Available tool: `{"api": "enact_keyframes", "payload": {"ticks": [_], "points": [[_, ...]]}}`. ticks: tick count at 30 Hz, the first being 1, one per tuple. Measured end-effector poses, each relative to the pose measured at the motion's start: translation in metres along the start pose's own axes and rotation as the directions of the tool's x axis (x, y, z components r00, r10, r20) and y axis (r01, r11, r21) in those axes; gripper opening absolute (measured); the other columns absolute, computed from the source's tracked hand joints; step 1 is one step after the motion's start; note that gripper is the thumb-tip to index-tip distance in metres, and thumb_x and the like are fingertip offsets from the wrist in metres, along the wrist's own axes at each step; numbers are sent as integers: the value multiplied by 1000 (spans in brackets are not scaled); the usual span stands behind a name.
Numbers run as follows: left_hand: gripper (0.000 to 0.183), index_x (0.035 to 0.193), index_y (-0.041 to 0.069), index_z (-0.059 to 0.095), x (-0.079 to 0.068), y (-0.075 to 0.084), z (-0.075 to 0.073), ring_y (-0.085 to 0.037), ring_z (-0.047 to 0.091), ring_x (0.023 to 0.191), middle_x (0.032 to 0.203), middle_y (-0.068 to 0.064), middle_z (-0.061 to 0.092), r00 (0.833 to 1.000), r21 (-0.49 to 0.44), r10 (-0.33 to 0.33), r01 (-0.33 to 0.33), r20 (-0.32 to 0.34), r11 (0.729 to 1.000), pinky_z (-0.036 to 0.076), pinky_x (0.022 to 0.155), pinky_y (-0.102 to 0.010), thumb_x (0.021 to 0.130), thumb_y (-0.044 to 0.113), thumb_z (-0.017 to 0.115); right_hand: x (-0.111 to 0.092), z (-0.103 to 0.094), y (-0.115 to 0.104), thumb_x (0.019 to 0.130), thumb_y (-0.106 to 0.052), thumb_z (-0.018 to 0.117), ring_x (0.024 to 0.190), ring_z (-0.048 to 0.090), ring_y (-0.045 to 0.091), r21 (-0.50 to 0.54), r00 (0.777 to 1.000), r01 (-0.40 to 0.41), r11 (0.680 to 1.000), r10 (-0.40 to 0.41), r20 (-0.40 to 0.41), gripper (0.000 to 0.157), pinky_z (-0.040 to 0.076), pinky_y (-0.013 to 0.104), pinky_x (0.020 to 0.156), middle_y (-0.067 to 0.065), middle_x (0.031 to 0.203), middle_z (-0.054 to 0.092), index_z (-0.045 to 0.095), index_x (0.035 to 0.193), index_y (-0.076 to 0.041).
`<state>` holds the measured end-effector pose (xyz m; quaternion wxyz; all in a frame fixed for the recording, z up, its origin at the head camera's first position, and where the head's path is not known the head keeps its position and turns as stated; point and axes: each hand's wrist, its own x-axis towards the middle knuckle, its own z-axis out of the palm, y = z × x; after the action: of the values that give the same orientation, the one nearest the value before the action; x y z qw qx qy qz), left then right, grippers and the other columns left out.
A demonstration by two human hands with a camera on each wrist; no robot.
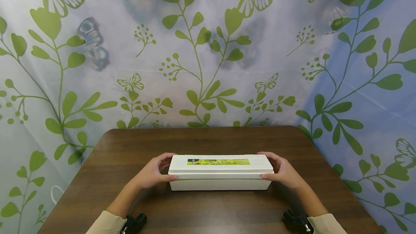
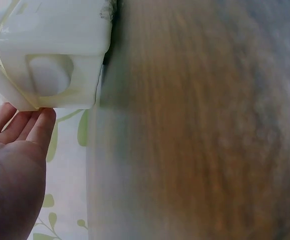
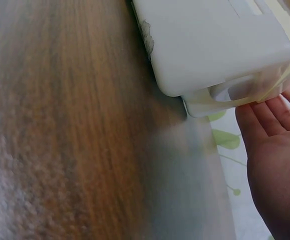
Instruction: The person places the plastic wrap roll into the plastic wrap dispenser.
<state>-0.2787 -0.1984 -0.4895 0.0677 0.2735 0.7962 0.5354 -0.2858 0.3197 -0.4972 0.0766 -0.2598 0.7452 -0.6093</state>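
Note:
A long white cling film dispenser [image 1: 219, 185], with a yellow-green label on its lid, lies crosswise before me. At its left end my left hand [image 1: 155, 172] grips it, thumb on the front face and fingers round the back corner. My right hand [image 1: 282, 172] holds the opposite end in the same way. In the left wrist view, the dispenser's end [image 2: 82, 82] has an opening with a round white roll end inside, and the fingers of the left hand [image 2: 17, 165] touch its edge. The right hand's fingers [image 3: 257, 122] reach that edge in the right wrist view.
Beneath the dispenser is a dark brown wooden table [image 1: 214, 212] with rounded far corners. A pale cloth [image 1: 208, 64] printed with green leaves and butterflies hangs behind the table and along both sides. Black bands [image 1: 132, 223] circle both wrists.

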Motion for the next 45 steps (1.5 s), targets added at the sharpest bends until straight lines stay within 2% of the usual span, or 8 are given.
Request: {"api": "enact_keyframes", "payload": {"ticks": [4, 12, 21, 25, 29, 32, 39, 45], "points": [[72, 142, 9, 51, 1, -1, 0, -8, 58, 128, 141, -13, 56, 1000, -29, 15, -15, 8, 999, 42, 107, -12, 81, 16, 88, 0, 0, -1, 84, 3, 77, 106, 66, 13, 6, 1000, -6, 1000, 5, 4, 75, 61, 34, 82, -2, 130, 65, 39, 149, 8], [72, 142, 8, 51, 2, 0, 1, -11, 58, 129, 141, -14, 56, 1000, -50, 16, -15, 16, 999, 42, 107, -12, 80, 15, 89, 0, -2, 1, 84, 1, 78, 106, 66, 13, -8, 1000, -23, 1000, 23, -3, 75, 61, 35, 83, -3, 130, 64, 40, 150, 5], [71, 140, 11, 53, 0, 1, 1, -11, 58, 127, 138, -9, 59, 1000, 5, 25, -25, -8, 1000, 40, 108, -11, 79, 18, 90, 0, -1, 1, 85, 1, 77, 107, 65, 13, -14, 1000, -28, 1000, 28, -1, 76, 61, 35, 83, -2, 131, 63, 39, 150, 6], [71, 141, 11, 53, 0, 0, 0, -13, 59, 128, 139, -9, 59, 1000, 20, 15, -15, -5, 1000, 42, 110, -16, 80, 19, 89, 0, -1, 1, 85, 2, 77, 106, 65, 14, -17, 1000, -19, 1000, 19, 9, 76, 61, 35, 82, -2, 131, 63, 38, 150, 8], [71, 141, 9, 53, 1, 0, -2, -17, 59, 129, 139, -11, 59, 1000, 21, 1, -1, 4, 1000, 46, 113, -28, 81, 20, 89, 0, -1, 1, 85, 2, 77, 106, 66, 14, -18, 1000, -18, 1000, 18, 11, 76, 61, 34, 82, -2, 131, 63, 38, 149, 9], [69, 141, 6, 53, 2, -2, -2, -20, 60, 128, 139, -14, 59, 1000, 17, 8, -8, 11, 1000, 47, 112, -32, 82, 18, 88, -1, -1, 1, 86, 2, 76, 106, 66, 14, -14, 1000, -14, 1000, 14, 13, 75, 61, 34, 82, -1, 131, 64, 37, 149, 9], [69, 139, 7, 54, 2, -2, 0, -16, 60, 127, 138, -13, 59, 1000, 3, 28, -28, 15, 1000, 44, 109, -17, 80, 17, 89, -1, -1, 2, 86, 3, 75, 105, 66, 14, -20, 1000, -2, 1000, 3, 15, 73, 61, 34, 81, 0, 130, 64, 38, 148, 9], [71, 139, 12, 55, 0, 0, 1, -11, 59, 127, 137, -7, 61, 999, 46, 53, -52, -12, 998, 42, 108, -13, 78, 21, 91, 0, -2, 2, 86, 3, 76, 106, 66, 15, -11, 1000, -2, 1000, 2, 23, 76, 61, 35, 82, 1, 130, 64, 35, 149, 13]]}}
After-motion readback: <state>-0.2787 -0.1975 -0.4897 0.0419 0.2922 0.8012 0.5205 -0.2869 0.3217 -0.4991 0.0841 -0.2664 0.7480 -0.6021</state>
